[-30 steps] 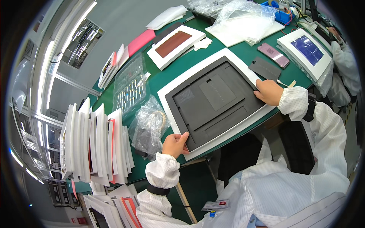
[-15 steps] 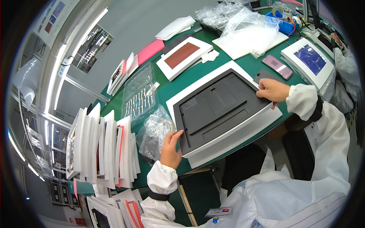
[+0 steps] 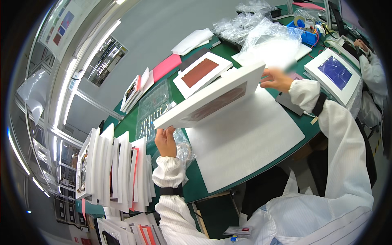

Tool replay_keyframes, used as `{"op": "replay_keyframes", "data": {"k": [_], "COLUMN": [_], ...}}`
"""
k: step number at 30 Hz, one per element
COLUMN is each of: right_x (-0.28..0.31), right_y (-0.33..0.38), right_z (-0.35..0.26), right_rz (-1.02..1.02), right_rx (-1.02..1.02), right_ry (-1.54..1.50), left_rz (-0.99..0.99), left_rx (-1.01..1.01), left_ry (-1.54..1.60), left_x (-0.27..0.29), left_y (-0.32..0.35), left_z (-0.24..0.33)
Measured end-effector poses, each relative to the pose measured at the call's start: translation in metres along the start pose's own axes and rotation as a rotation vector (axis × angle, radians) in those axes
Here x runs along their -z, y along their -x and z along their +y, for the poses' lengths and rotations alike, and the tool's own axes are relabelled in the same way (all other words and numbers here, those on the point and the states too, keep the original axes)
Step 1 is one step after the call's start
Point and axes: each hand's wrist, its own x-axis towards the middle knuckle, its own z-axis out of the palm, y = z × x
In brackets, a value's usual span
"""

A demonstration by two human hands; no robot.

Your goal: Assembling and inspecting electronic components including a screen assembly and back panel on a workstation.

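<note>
A white picture frame (image 3: 179, 112) is held up above the table, tilted steeply on its long edge. Its front, with a brownish film-covered panel (image 3: 220, 101), faces down toward me. My left hand (image 3: 166, 143) is closed on its lower left corner, fingers underneath. At the far right end my right hand (image 3: 277, 79) grips the edge between thumb and fingers. Below the frame lies a white foam sheet (image 3: 249, 141) on the green table. The frame's dark back is hidden now. A dark flat device (image 3: 289, 104) lies right of the sheet, under my right wrist.
Left of my left arm stands a row of white frames or boards (image 3: 112, 167). A clear tray (image 3: 153, 106) of small parts sits behind my left hand. Another frame with a red-brown panel (image 3: 200, 73) and one with a blue panel (image 3: 335, 72) lie farther off. Plastic wrap (image 3: 271, 36) is heaped at the back.
The frame was lying low over the foam sheet with its black back upward. Both hands have raised and tipped it, so its white front shows and the sheet is uncovered.
</note>
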Motion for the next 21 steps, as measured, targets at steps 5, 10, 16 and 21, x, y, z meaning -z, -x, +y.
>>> {"op": "replay_keyframes", "data": {"k": [5, 10, 16, 21], "right_x": [-0.021, -0.010, 0.004, -0.021], "right_y": [-0.019, -0.036, -0.009, 0.017], "right_z": [0.016, -0.002, -0.024, 0.020], "right_rz": [0.111, 0.202, 0.081, 0.036], "right_rx": [0.031, 0.128, -0.257, -0.531], "right_ry": [-0.184, -0.195, 0.076, 0.101], "left_rz": [0.171, 0.264, -0.035, -0.107], "left_rx": [0.024, 0.056, 0.566, 0.775], "left_ry": [0.109, 0.040, 0.058, -0.006], "left_x": [-0.019, -0.019, -0.013, -0.045], "left_y": [-0.014, -0.049, -0.046, -0.019], "left_z": [0.002, 0.022, -0.011, -0.060]}}
